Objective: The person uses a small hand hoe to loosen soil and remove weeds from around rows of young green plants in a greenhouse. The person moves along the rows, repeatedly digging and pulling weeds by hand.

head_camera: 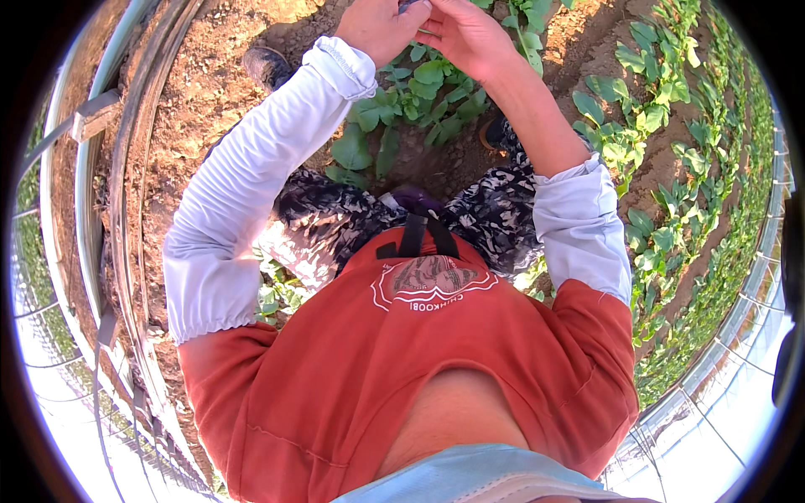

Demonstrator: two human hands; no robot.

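Note:
My left hand (382,30) and my right hand (470,39) come together at the top edge of the view, above leafy green plants (427,88). The picture's edge cuts off part of the fingers. By my left thumb a small dark bluish patch shows; what it is, I cannot make out. My right hand touches or nearly touches the left thumb, its fingers bent. Pale sleeve covers (233,188) reach to the left wrist and stop near the right elbow. Broad leaves spread over the soil between my legs.
Rows of leafy crops (666,157) run along the right side. Wooden boards (129,126) and pale rails edge the bare soil (188,82) on the left. A soiled shoe (267,66) rests on the ground left of the plants. Curved greenhouse framing (704,358) shows at the rim.

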